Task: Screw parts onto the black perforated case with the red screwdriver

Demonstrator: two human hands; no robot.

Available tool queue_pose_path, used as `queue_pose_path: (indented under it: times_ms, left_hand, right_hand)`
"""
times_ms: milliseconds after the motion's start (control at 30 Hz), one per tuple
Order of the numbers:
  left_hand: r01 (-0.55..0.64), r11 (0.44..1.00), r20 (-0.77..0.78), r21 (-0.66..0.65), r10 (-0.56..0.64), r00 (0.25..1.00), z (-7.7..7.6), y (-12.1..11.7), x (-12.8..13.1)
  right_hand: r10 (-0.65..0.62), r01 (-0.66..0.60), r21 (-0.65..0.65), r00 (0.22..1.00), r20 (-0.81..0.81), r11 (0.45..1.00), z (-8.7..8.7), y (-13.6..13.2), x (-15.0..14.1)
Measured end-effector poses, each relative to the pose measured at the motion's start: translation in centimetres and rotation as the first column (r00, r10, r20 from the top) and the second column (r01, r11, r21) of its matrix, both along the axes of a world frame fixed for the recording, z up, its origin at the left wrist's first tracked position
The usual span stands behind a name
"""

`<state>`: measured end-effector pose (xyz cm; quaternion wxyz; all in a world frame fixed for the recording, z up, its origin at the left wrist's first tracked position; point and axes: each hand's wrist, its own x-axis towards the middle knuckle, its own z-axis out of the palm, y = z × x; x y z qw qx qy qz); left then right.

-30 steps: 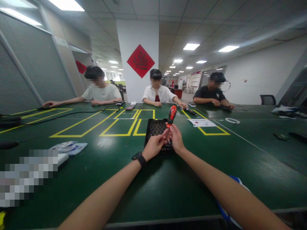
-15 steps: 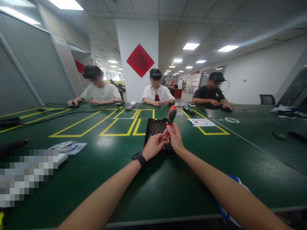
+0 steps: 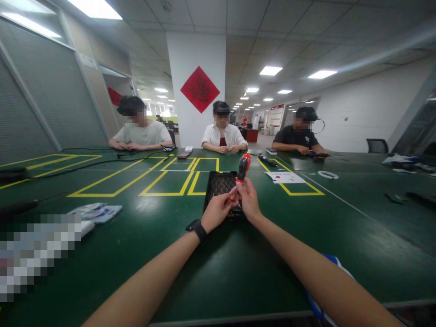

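The pale-shirted co-worker (image 3: 150,132) has drawn in an outstretched arm (image 3: 117,140), and the white-shirted co-worker (image 3: 209,135) has pulled a hand (image 3: 233,149) back from the black tool (image 3: 269,161).

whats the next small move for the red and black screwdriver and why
Perhaps ease the red-and-black-handled screwdriver slightly downward: the right hand holds it handle-up over the black rectangular tray, and the left hand is close to its shaft.

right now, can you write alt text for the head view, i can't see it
The right hand holds a red-and-black screwdriver, handle up, over a black tray on a green table, with the left hand close beside the shaft. Three people sit across the table, and a red diamond-shaped sign hangs on a white pillar.
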<state>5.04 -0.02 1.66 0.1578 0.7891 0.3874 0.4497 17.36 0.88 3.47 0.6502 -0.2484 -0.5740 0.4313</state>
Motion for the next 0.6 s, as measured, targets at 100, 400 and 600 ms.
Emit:
queue_pose_path:
  times_ms: [100, 400, 600]
  left_hand:
    - [0.005, 1.000, 0.052, -0.022, -0.003, 0.999, 0.6, 0.0, -0.2]
    - [-0.473, 0.879, 0.078, 0.056, 0.469, 0.880, 1.7, 2.7, -5.4]
    - [-0.694, 0.697, -0.298, -0.180, 0.634, 0.714, -1.4, 5.1, -9.3]
  right_hand:
    - [0.007, -0.007, 0.009, 1.000, -0.026, 1.000, 0.8, -0.3, 0.1]
    - [-0.476, 0.511, -0.077, 0.838, 0.268, 0.856, -1.4, 3.9, 3.5]
    - [-0.345, 0.624, -0.107, 0.557, 0.756, 0.774, -3.2, 5.9, 4.9]
